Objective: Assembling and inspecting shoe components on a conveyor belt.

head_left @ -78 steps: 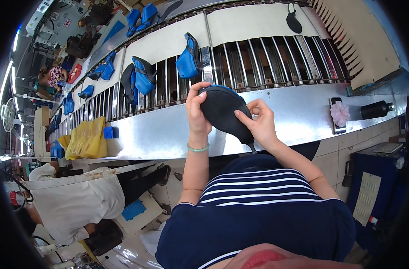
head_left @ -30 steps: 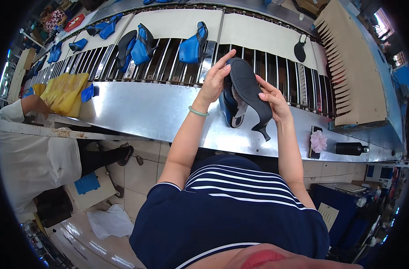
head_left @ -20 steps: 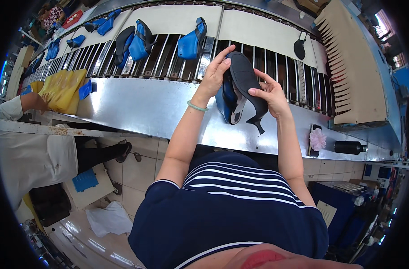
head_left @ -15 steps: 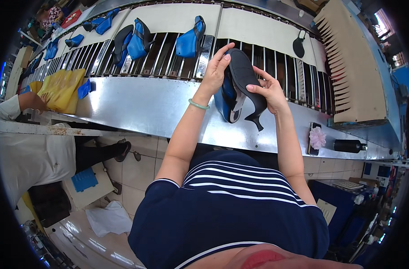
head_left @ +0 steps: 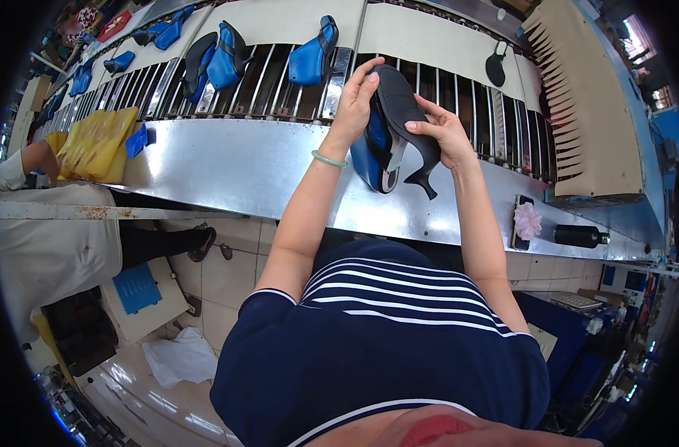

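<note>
Steel counter (head_left: 228, 167) and a slatted conveyor (head_left: 280, 82) behind it are filling the background. A blue high-heeled shoe (head_left: 390, 134) with a black sole is being held up above the counter's far edge, sole turned toward the camera and heel pointing down. It is being clamped between the hands: the left hand (head_left: 354, 104) is gripping the toe side, while the right hand (head_left: 445, 134) is pressing on the sole near the heel. More blue shoes (head_left: 310, 56) are lying on the conveyor (several further left). A pink tuft (head_left: 527, 221) and a black bottle (head_left: 580, 236) are resting on the counter at right.
</note>
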A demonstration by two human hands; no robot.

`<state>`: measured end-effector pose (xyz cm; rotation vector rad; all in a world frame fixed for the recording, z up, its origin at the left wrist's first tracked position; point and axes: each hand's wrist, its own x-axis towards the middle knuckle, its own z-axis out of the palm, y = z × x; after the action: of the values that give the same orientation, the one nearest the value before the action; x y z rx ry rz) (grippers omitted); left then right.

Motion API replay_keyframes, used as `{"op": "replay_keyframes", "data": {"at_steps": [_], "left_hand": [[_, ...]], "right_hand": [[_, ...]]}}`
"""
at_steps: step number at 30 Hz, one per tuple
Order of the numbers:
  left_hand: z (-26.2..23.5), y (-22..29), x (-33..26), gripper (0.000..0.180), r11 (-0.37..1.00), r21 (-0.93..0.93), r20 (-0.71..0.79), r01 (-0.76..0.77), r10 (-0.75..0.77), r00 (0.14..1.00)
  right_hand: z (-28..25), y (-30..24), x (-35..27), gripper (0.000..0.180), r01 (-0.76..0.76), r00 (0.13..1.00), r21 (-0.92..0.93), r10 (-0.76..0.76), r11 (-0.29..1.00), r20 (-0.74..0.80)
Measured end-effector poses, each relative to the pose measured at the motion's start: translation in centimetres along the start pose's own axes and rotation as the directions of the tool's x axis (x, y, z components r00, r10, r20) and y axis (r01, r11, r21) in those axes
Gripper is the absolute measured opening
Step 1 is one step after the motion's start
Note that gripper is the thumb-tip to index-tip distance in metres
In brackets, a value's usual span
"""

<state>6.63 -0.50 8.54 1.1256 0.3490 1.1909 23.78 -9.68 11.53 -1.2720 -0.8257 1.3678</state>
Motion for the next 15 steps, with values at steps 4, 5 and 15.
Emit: {"op": "replay_keyframes", "data": {"at_steps": [4, 5, 15], "left_hand": [[-0.5, -0.5, 0.3, 0.036, 0.996, 0.075, -0.035, -0.046, 0.048, 0.998], [-0.6, -0.6, 0.4, 0.036, 0.994, 0.091, -0.034, -0.053, 0.056, 0.998], [-1.7, -0.5, 0.5, 0.033, 0.998, 0.054, -0.102, -0.030, 0.036, 0.994]], "right_hand": [[0.0, 0.3, 0.8, 0.078, -0.012, 1.000, -0.005, 0.012, 1.000, 0.007], [0.0, 0.4, 1.1, 0.078, -0.016, 1.000, -0.004, 0.016, 1.000, 0.009], [2.7, -1.1, 1.6, 0.102, -0.035, 0.999, -0.170, 0.033, 0.985, -0.016]]}}
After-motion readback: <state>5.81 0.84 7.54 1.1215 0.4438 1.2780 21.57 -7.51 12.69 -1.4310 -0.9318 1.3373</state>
